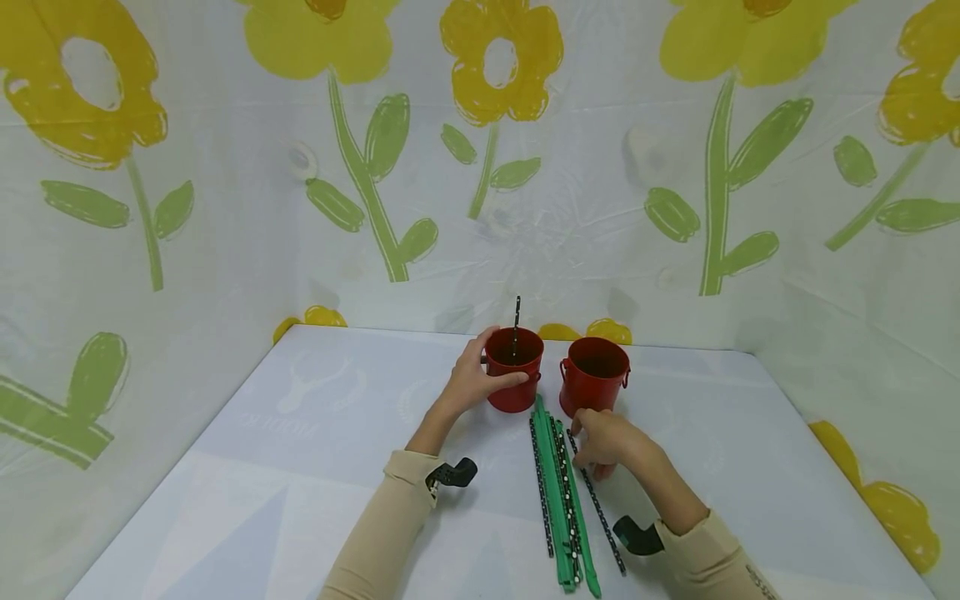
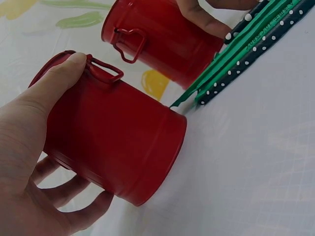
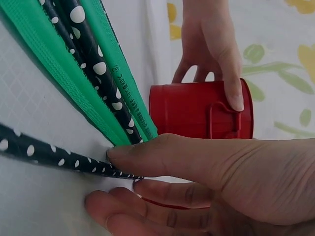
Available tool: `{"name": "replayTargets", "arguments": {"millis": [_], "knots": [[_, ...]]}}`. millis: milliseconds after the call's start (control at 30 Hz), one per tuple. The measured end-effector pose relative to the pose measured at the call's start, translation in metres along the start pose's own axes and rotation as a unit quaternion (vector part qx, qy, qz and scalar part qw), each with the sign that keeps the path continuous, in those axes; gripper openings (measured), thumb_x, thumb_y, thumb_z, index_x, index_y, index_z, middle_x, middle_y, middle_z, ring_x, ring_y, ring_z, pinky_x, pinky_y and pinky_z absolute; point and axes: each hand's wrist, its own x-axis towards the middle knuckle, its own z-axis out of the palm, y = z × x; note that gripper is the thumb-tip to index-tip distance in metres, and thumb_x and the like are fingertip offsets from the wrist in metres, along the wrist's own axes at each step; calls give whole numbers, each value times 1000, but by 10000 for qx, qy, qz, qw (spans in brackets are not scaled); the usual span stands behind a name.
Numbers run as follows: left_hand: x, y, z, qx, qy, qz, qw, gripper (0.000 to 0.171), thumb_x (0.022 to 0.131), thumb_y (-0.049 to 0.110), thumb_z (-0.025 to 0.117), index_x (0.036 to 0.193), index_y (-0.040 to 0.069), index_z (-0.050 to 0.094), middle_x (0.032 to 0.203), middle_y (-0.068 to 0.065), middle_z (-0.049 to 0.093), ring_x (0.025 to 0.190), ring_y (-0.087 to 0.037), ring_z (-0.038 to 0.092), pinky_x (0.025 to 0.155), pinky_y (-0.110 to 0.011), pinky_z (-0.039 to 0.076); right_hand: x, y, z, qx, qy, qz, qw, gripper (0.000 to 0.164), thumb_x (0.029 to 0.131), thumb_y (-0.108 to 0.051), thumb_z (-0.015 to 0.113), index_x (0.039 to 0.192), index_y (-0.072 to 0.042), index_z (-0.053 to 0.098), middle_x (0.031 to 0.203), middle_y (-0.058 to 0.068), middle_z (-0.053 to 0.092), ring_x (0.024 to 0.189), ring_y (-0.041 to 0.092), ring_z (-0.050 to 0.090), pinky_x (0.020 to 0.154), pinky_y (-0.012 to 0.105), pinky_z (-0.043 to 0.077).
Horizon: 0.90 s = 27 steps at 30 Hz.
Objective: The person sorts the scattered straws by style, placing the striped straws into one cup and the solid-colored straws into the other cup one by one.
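My left hand [image 1: 471,380] holds the left red bucket [image 1: 516,393], thumb and fingers spread around its side near the rim. A black straw with white dots [image 1: 517,310] stands up out of that bucket. My right hand [image 1: 613,442] is just in front of the second red bucket [image 1: 589,390] and pinches the far end of another black dotted straw [image 3: 59,158] between thumb and forefinger. This straw lies slanted over the table, apart from the bundle. Left of it lie several green strips with printed lettering [image 3: 123,86] and more dotted straws [image 1: 540,492].
Both buckets stand near the back edge of the white table [image 1: 300,467], with small wire handles on their sides. A white sheet with yellow flowers [image 1: 570,208] hangs behind and at the sides. Dark wrist cameras [image 1: 637,536] sit at both sleeves.
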Motion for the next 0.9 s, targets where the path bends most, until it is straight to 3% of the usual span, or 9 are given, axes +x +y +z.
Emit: {"name": "replayTargets", "arguments": {"millis": [900], "knots": [[0,0,1,55,2,-70,10000,88,77,45,80,149,33,31,145,2,45,133,-19,43,99,-43,53,-1,0,-1,69,-156,94,9998,44,78,-7,79,117,-9,57,84,9,61,58,18,66,56,27,58]]}}
